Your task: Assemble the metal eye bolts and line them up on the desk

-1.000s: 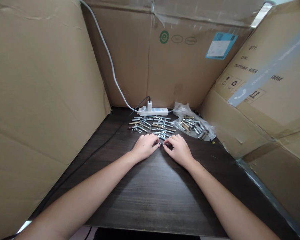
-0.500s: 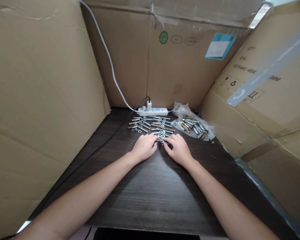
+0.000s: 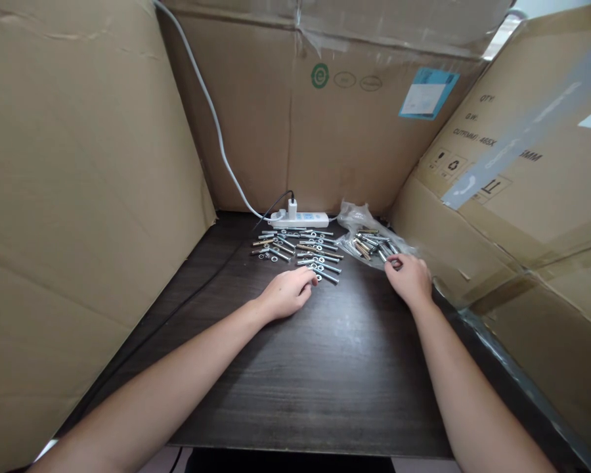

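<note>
Several metal bolts and washers point(image 3: 303, 251) lie in rows on the dark wooden table point(image 3: 305, 368). My left hand point(image 3: 288, 292) rests on the table at the near end of the rows, fingers loosely curled, fingertips touching the nearest bolt and washer point(image 3: 325, 272). My right hand point(image 3: 411, 277) is over at the clear plastic bag of bolts point(image 3: 374, 243), with its fingers pinched on a bolt point(image 3: 393, 262) at the bag's near edge.
Cardboard boxes wall the table in on the left point(image 3: 79, 197), back point(image 3: 325, 98) and right point(image 3: 522, 184). A white power strip point(image 3: 300, 220) with a plug and cables lies against the back box. A black cable point(image 3: 197, 289) runs along the table's left side.
My right hand has left the rows of bolts and moved right to the plastic bag. My left hand has stayed by the rows. The view has shifted a little.
</note>
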